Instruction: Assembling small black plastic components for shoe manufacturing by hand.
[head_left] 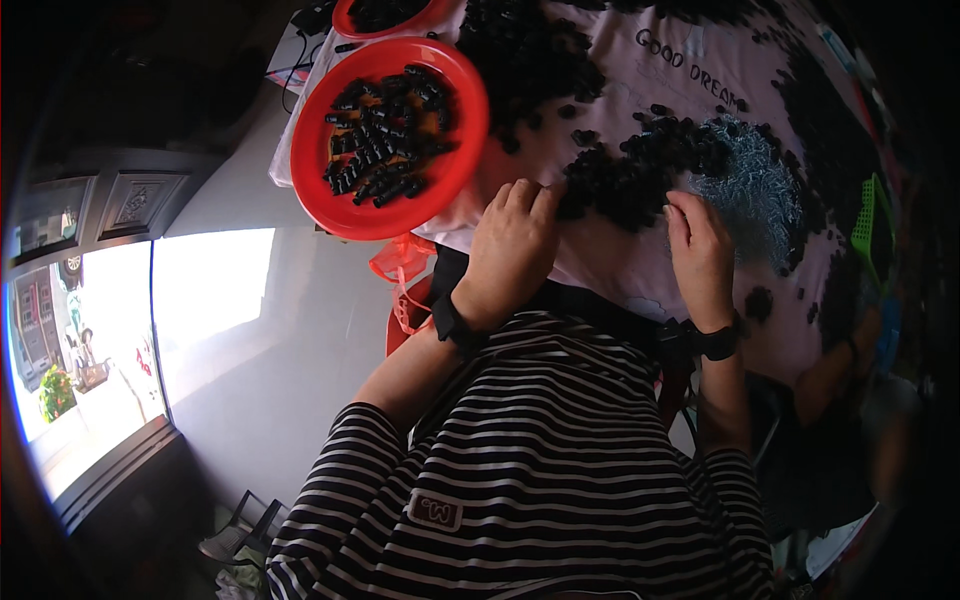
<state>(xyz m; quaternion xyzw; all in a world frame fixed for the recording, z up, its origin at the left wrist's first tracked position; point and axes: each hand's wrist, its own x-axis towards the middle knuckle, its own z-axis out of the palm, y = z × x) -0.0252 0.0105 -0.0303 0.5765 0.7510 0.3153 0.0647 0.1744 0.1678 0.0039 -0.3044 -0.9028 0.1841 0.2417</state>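
Note:
My left hand (510,245) rests over the pale pink cloth beside the red plate, its fingers curled down and closed; whatever they hold is hidden. At the near edge of a pile of small black parts (625,185), my right hand (703,258) has thumb and fingers drawn together in a pinch, and I cannot make out what is in it. A heap of thin silvery-blue metal pieces (755,190) lies just beyond and right of that hand. The red round plate (312,190) holds many short black ribbed cylindrical pieces (385,140).
Larger heaps of black parts (525,60) cover the far side of the pink cloth (610,265). Another red dish (415,22) stands at the far left. A green slotted basket (867,215) is at the right edge. Another person's arm (835,375) shows at the lower right.

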